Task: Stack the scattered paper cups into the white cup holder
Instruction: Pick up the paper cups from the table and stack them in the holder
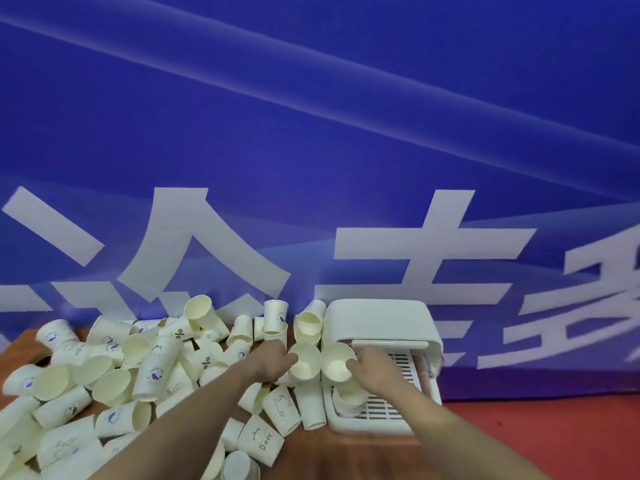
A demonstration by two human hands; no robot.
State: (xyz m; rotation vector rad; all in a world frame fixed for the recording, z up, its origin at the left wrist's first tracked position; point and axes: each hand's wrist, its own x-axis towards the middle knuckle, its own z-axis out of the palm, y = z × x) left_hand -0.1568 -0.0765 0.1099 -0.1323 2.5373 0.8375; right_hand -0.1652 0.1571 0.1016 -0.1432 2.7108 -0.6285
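I have two cups in hand, side by side just left of the holder (381, 323). My left hand (273, 362) grips one cup (304, 363) by its wall, mouth turned toward me; my right hand (372, 367) pinches the other cup (336, 362) at its rim, fingers curled over the edge, directly above the holder's front tray. Neither hand is wide; both are closed around paper.

Below my right hand a short stack (349, 398) of nested cups already sits in the left part of the slotted tray. I cannot tell how many it holds.

These cups look thin and very light, so I judge they will crush or go oval under a firm squeeze and will tip at the slightest nudge. Best to take them gently around the wall near the rolled rim, where the paper is stiffest, and drop each one mouth-up and straight so it nests instead of jamming at an angle.

The holder is white plastic with a hooded top, standing against the blue banner (311, 133). To the left, the pile (138, 375) of loose cups spreads across the table (519, 438), most lying on their sides, some leaning on each other, several printed with small drawings. A few lie touching the holder's left wall. Most of the job is still ahead, I reckon.
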